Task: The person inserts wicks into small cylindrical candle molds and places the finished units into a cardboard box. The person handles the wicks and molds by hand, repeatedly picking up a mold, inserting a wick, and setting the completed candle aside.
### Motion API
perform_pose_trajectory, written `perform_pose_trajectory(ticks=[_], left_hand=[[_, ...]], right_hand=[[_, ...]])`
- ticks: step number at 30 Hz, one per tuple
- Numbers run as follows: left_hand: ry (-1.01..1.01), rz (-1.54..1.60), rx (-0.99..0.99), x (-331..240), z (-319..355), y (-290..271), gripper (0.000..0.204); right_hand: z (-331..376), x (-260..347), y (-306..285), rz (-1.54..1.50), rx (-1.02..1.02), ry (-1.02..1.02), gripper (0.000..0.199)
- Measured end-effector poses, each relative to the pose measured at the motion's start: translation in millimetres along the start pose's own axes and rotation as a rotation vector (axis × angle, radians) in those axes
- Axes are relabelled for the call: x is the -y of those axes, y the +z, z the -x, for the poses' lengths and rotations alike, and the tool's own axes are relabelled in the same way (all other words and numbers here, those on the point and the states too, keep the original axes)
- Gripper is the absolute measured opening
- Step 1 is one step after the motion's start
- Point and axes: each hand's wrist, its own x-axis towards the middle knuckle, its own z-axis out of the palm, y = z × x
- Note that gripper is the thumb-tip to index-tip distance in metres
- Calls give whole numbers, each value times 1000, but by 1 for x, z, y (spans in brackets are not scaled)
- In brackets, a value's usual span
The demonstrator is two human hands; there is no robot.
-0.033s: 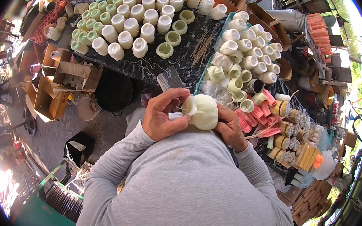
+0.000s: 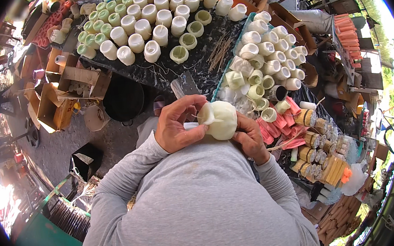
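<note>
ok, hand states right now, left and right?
Left hand: closed on the top of the pale round wax mould, fingers pinching at its rim.
Right hand: closed under the same mould, supporting it.

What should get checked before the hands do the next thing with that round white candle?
1. Right hand supports the round white candle from below: ok.
2. Left hand pinches the small pale piece at the candle's side: ok.
3. Candle held off the dark table, touching no other candles: ok.
4. Wick visible on the candle: cannot tell.
5. Rows of white candles standing upright: ok.
6. Free spot to set it in the tray: cannot tell.
</note>
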Motion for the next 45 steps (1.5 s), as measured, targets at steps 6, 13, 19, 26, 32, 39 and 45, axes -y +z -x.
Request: perform_pose_trajectory(ticks=[6,13,19,26,32,39,45], left_hand=[[5,175,-89,15,-5,3,64],[-75,308,-166,22,-4,2,58],[-275,531,-242,36,-5,-7,43],[-300,800,-269,50,-9,-17,44],[-310,727,-160,50,-19,-2,30],[-351,421,-211,72,-38,1,24],[-467,501,-231,93,-58,-18,27]], right_hand=[[-1,-16,-7,-285,-3,57,9],[-4,-30,-7,-514,4,27,8],[-21,-29,-1,-754,-15,22,6],[-38,-7,9,-463,-33,-64,80],[-62,-28,19,-364,-126,-37,97],[-69,-50,8,-242,-192,-51,92],[-106,-66,8,-118,-298,-178,85]])
